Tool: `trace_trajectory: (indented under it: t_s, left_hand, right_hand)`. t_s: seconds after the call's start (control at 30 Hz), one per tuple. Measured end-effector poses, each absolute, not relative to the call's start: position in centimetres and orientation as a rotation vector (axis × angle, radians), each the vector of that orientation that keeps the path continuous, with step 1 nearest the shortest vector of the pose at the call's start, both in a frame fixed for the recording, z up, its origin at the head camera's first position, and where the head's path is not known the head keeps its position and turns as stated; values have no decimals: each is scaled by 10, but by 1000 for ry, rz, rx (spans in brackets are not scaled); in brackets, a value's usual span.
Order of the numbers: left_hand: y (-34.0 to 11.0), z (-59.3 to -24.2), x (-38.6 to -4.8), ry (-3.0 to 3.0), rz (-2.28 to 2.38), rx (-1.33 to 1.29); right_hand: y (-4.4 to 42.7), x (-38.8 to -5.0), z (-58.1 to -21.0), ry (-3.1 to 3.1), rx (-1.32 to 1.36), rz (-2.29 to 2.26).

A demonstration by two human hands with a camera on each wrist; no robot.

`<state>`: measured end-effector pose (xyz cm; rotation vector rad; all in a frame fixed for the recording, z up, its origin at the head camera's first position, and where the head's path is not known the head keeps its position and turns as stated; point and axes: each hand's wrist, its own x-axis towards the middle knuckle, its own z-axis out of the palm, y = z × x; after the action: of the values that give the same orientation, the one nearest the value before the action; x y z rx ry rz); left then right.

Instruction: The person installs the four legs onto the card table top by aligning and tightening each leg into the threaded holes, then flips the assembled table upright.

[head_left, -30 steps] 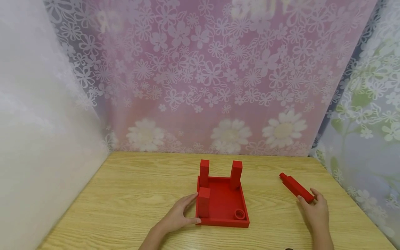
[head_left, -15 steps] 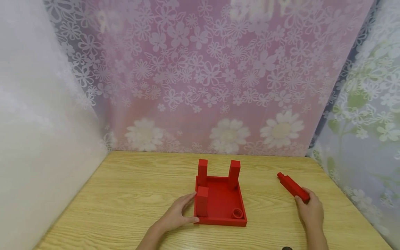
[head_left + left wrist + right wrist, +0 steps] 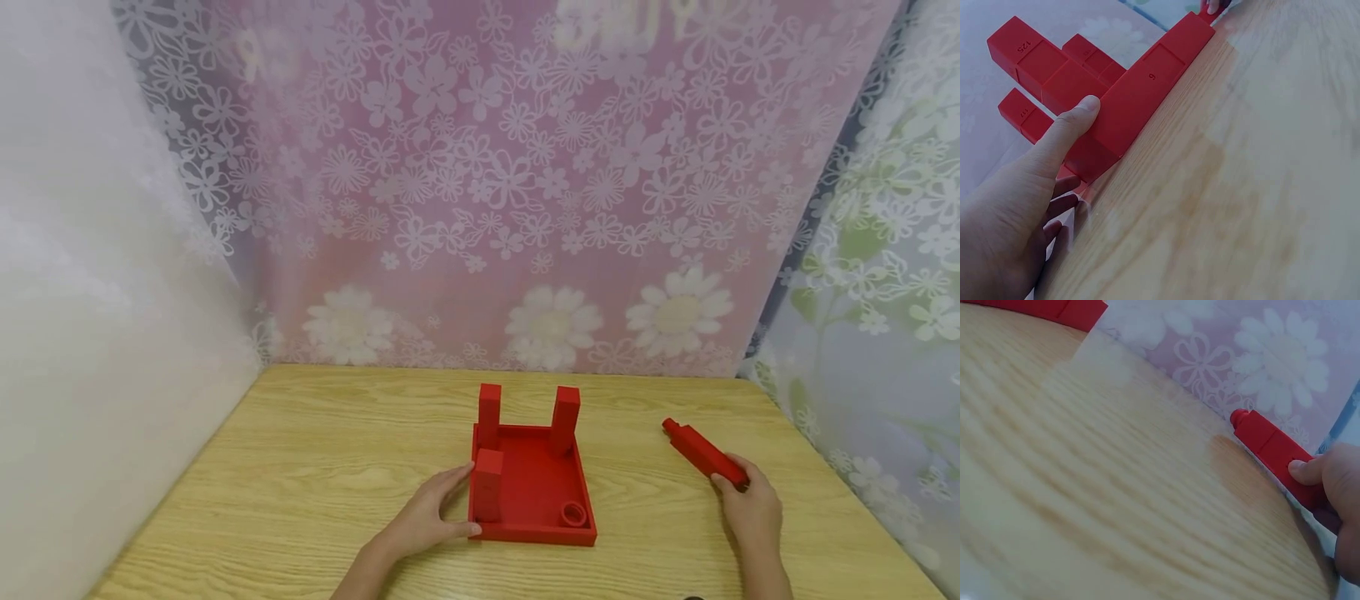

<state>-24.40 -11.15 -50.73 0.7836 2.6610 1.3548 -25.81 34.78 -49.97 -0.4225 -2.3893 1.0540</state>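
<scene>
A shallow red tray-like base (image 3: pixel 536 483) lies on the table with three square red posts upright at its corners, the nearest being the left front post (image 3: pixel 489 483). Its right front corner has a round red socket (image 3: pixel 573 503). My left hand (image 3: pixel 426 518) holds the left front corner; in the left wrist view the thumb (image 3: pixel 1079 119) presses the wall marked 6, with the other fingers partly hidden below. Off to the right, my right hand (image 3: pixel 753 512) grips a loose red post (image 3: pixel 1272 447) by its thick end. Its round knobbed tip points away, up and left.
A wood-grain table (image 3: pixel 337 450) carries everything. Behind it hangs a pink flowered curtain (image 3: pixel 465 208), with a pale sheet (image 3: pixel 112 292) at left and a flowered one (image 3: pixel 885 333) at right. A small dark object (image 3: pixel 693 597) shows at the bottom edge.
My right hand and the loose post have shifted slightly left over the last second. My left hand stays at the base's corner.
</scene>
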Motion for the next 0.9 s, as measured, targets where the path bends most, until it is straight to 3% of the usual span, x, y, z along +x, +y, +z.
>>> trace_trajectory:
  t_s: [0.43, 0.9]
  left_hand:
    - [-111, -507, -245, 2666, 1357, 789]
    - [-111, -508, -245, 2668, 1354, 771]
  right_hand:
    - [330, -258, -472, -2418, -377, 1234]
    - [324, -250, -445, -2427, -145, 1075]
